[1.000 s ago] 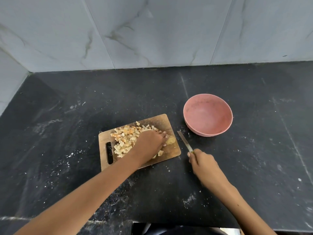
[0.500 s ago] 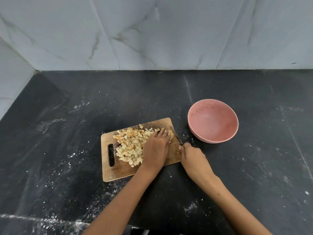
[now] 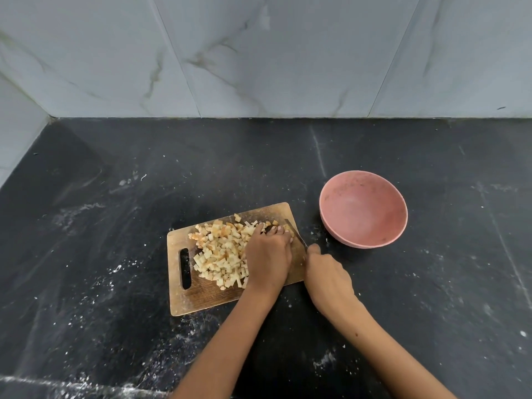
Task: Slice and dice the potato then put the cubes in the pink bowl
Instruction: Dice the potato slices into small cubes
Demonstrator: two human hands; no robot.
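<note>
A pile of pale diced potato cubes (image 3: 221, 253) lies on the rectangular wooden cutting board (image 3: 201, 298) on the black stone tabletop (image 3: 115, 197). The left hand (image 3: 267, 259) presses down, fingers curled over a potato piece at the board's 2 o'clock corner. The right hand (image 3: 328, 276) grips a thin metal knife (image 3: 296, 234). The round pink bowl (image 3: 363, 209) sits at 2 o'clock from the board.

Two bare forearms enter from the bottom edge; no sleeves, watch, bracelet or rings show on either. The left hand (image 3: 269, 254) has short, pale fingernails visible at its fingertips (image 3: 279, 231); the right hand (image 3: 328, 276) is gloveless, a small dark mark on its forearm.
</note>
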